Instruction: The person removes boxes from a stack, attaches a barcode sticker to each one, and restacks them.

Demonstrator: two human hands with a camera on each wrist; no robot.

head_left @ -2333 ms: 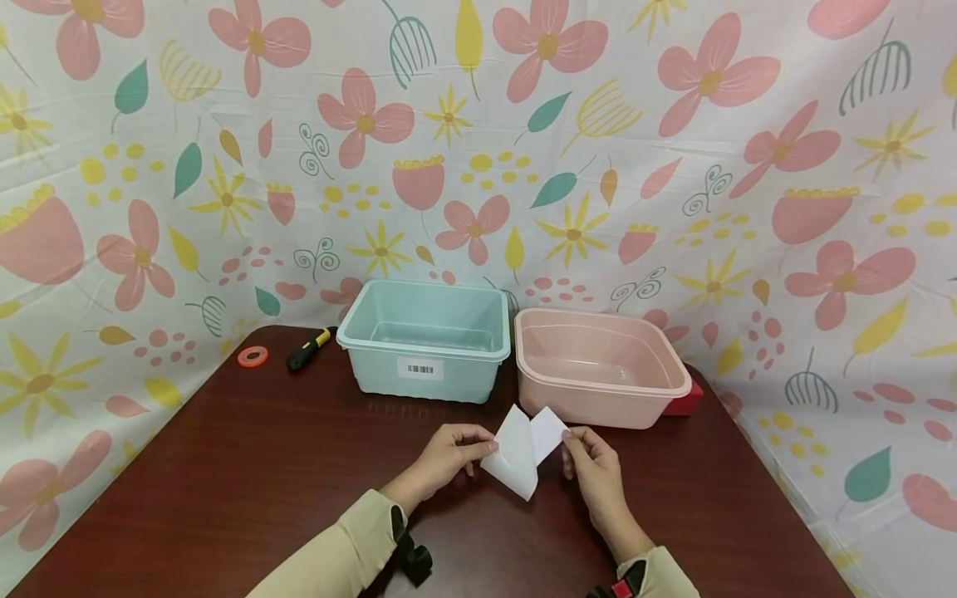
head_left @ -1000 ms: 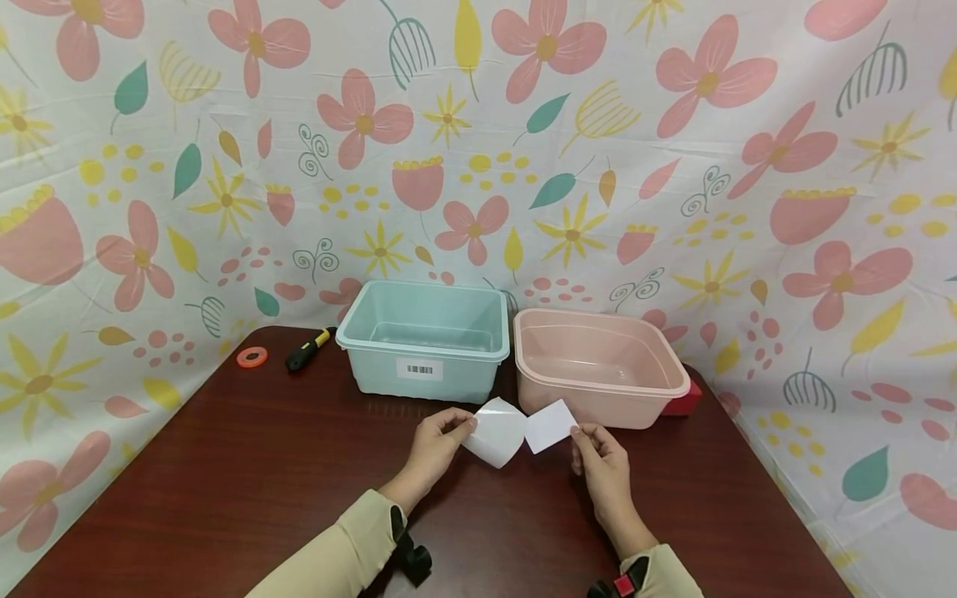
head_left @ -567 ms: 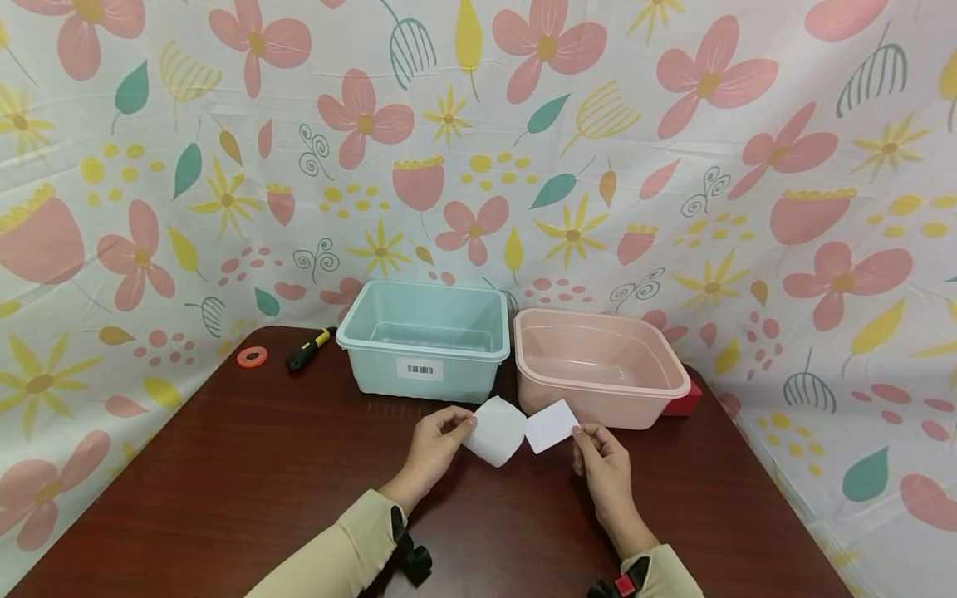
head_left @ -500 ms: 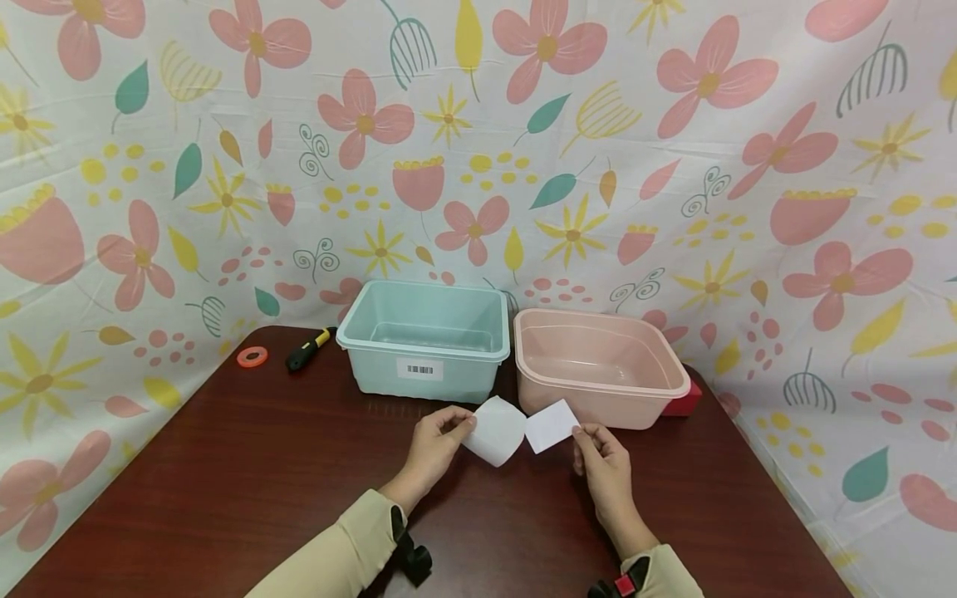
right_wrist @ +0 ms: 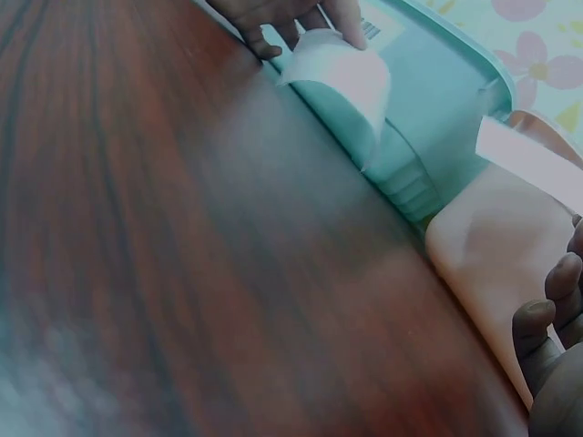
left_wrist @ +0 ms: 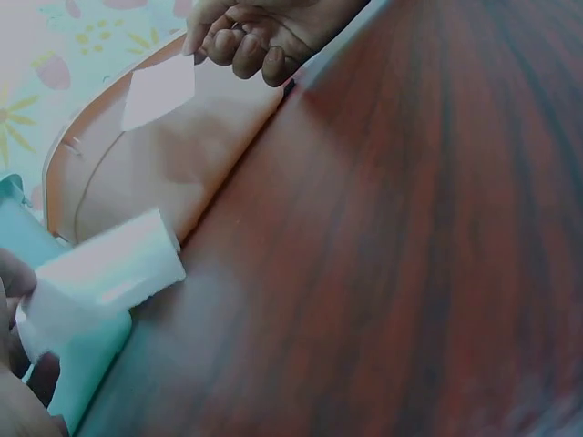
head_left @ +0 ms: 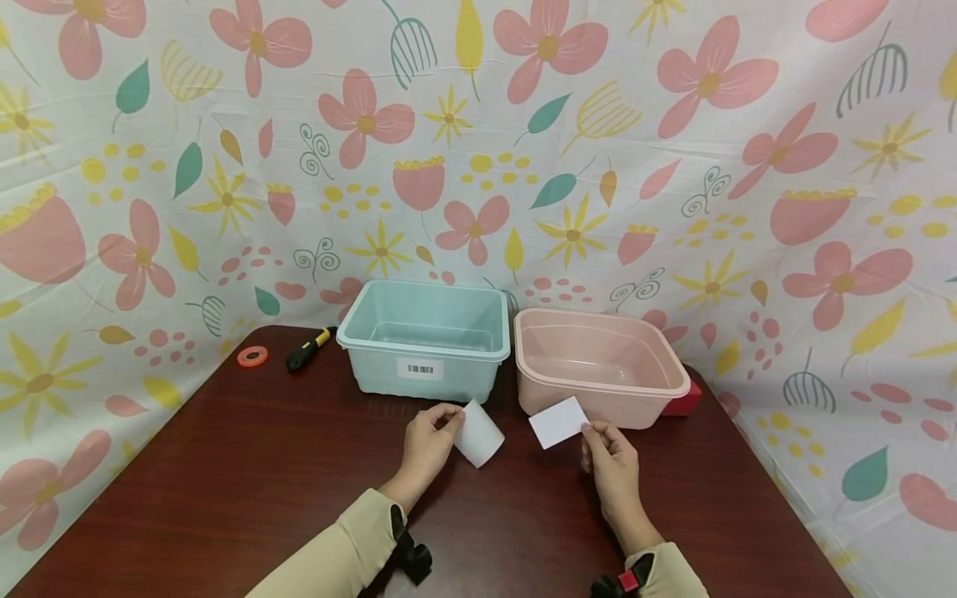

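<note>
My left hand pinches the upper left edge of a thin, glossy white backing sheet, which bends into a curl. The curl shows clearly in the right wrist view, where the backing sheet arches away from the fingertips. Between thumb and fingers of my right hand is a flat, blank white rectangular label, pinched at its right corner. A gap separates the two pieces. In the head view the label overlaps the front of the pink basin, and the sheet hangs in front of the blue bin.
On the blue bin's front is a barcode sticker. A red object shows partly behind the pink basin. At the back left of the dark wooden table lie an orange ring and a black-and-yellow screwdriver-like tool.
The label and backing sheet, overlapping at first and then meeting at a corner, are now apart. My left hand has shifted left, my right hand right, and the sheet has curled more.
</note>
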